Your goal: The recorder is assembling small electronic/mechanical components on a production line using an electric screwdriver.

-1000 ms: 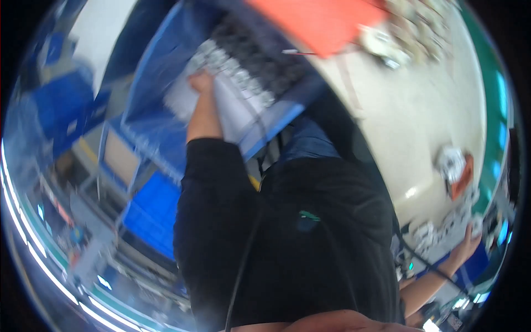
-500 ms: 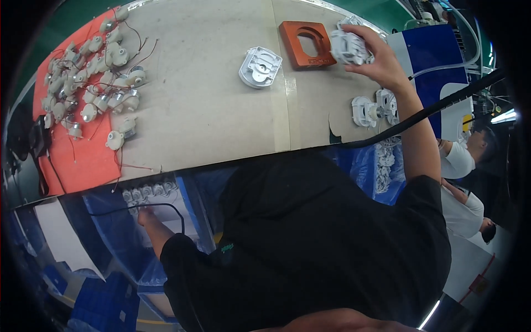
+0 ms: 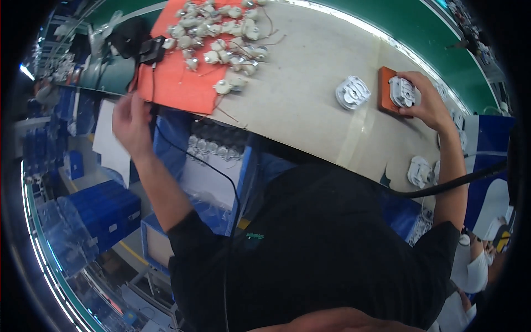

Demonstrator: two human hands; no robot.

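My right hand [image 3: 430, 105] grips a white plastic housing [image 3: 402, 92] by its right side. That housing sits over the opening of an orange block [image 3: 385, 83], which lies on the table. Left of the block is a second white housing [image 3: 352, 93], its moulded inner side facing up. My left hand [image 3: 131, 126] is raised beside the table's left front edge, close to a hanging black cable and the red sheet. It is smeared by motion, so its fingers and anything in them cannot be made out.
Several small cream motors with wires [image 3: 221, 33] lie heaped on a red sheet [image 3: 180, 88], near a black device [image 3: 152, 51]. Below the table edge is a blue bin holding white parts [image 3: 213, 148]. A thick black cable [image 3: 453, 185] crosses at right, by more white parts [image 3: 419, 170].
The view has swung left. My right hand has brought the white housing from beside the orange block onto it. My left hand has come up out of the bin to the table's left edge.
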